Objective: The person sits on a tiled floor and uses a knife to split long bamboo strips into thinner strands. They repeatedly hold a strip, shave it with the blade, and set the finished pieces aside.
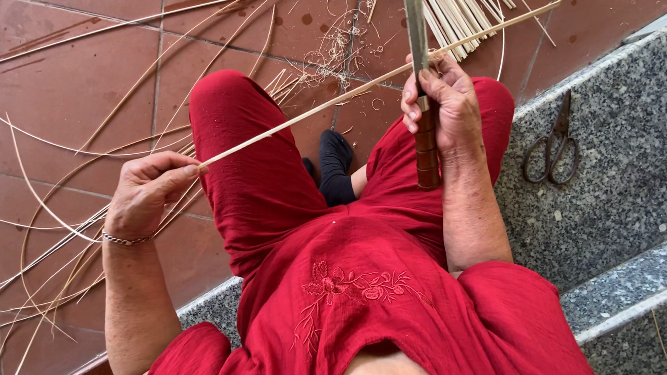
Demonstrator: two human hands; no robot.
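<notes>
Fingers of left hand (144,196) pinch bamboo strip (358,90); right hand (439,100) clamps knife (421,85), blade tip cut off.

Likely a home doorstep: granite steps (624,149), cane strips (75,232).

One head-worn view — looking steeply down, close over the seated person's lap, tiled floor beyond.

pale, matt bamboo strip (358,92); dull grey metal knife blade (414,14) on a glossy brown wooden handle (426,152); dark, tarnished metal scissors (552,150); speckled polished granite step (632,148); soft red cloth trousers (261,177).
</notes>
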